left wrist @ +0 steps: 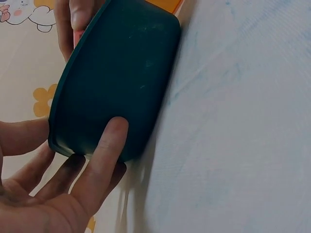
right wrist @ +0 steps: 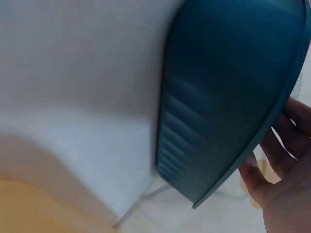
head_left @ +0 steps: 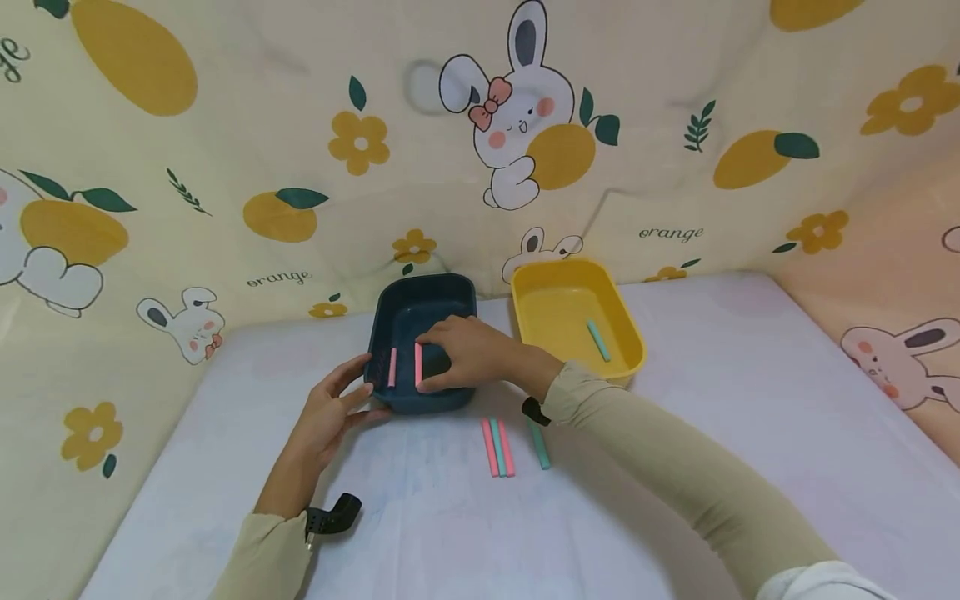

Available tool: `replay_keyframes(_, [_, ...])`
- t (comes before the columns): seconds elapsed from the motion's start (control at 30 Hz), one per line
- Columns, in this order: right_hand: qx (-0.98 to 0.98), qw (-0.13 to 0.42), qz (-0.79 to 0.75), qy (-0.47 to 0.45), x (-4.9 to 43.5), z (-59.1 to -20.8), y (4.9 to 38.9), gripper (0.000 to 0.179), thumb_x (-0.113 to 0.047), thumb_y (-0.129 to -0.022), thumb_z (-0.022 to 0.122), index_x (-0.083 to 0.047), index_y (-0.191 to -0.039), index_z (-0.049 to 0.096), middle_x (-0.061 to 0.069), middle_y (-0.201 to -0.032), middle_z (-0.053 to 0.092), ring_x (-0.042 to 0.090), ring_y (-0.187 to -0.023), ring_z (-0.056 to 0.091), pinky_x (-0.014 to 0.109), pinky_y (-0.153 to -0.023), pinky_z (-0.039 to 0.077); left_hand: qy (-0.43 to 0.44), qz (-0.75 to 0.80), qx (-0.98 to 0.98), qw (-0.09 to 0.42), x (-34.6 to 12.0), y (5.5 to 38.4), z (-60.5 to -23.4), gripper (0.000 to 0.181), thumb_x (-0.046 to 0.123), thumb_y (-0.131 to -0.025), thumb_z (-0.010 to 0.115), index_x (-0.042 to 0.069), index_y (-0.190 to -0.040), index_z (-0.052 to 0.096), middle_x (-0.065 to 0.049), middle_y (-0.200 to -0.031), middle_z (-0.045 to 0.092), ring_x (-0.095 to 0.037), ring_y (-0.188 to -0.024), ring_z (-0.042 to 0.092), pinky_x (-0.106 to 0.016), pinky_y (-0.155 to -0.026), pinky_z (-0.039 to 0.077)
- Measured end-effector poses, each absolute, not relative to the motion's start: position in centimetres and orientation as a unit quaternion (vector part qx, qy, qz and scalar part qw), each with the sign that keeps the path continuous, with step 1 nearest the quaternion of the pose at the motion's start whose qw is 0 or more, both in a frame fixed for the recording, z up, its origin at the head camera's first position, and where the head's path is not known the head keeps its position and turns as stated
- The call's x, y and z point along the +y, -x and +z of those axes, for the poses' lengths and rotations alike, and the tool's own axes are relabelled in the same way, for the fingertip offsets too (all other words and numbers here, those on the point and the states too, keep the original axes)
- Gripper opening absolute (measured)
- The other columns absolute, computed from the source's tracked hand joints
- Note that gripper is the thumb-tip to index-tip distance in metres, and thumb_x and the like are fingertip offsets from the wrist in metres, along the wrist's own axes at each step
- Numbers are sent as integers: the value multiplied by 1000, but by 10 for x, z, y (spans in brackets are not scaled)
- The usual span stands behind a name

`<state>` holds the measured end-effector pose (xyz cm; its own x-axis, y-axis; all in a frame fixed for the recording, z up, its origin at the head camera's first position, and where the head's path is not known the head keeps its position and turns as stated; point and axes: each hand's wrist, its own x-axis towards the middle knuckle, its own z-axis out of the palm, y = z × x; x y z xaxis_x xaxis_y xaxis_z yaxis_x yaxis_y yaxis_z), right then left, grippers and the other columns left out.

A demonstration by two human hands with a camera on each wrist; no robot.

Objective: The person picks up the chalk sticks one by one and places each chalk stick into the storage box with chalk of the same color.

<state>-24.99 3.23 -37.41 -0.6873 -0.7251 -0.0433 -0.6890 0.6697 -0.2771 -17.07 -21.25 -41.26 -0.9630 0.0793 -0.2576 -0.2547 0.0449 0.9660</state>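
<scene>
A dark teal basin (head_left: 423,403) stands toward the back of the table. My left hand (head_left: 327,421) grips its front left corner, and the left wrist view shows those fingers spread around the wall (left wrist: 112,87). Over the basin, my right hand (head_left: 471,354) pinches a pink stick (head_left: 418,365) between thumb and fingers. Another pink stick (head_left: 392,367) lies inside the basin, left of the held one. In the right wrist view the right hand (right wrist: 286,160) reaches over the rim, and the stick's grip is hidden there.
A yellow basin (head_left: 628,321) to the right holds a green stick (head_left: 598,340). In front lie a pink stick (head_left: 491,447), a green stick (head_left: 498,447) and a pink stick (head_left: 507,447) side by side. Another green stick (head_left: 540,446) lies beside them, under the right forearm. A patterned cloth (head_left: 420,192) hangs behind.
</scene>
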Motion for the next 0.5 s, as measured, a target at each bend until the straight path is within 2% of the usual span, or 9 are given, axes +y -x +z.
replay_keyframes(0.2, [913,80,-105,386,21,-383,253,76,-69,-86,60,-21,-145,52,1,-147,54,22,-136,47,46,-116,40,60,690,711,120,-213,168,-417,56,6,-103,48,15,-155,32,-7,-163,25,-28,-128,47,-38,-93,59])
replay_keyframes(0.5, [915,116,-80,378,-1,-386,263,78,-68,-87,59,-18,-146,50,3,-148,52,23,-138,46,44,-117,39,49,682,721,113,-213,171,-416,55,6,-103,48,13,-155,32,-9,-162,27,-28,-127,48,-39,-94,59])
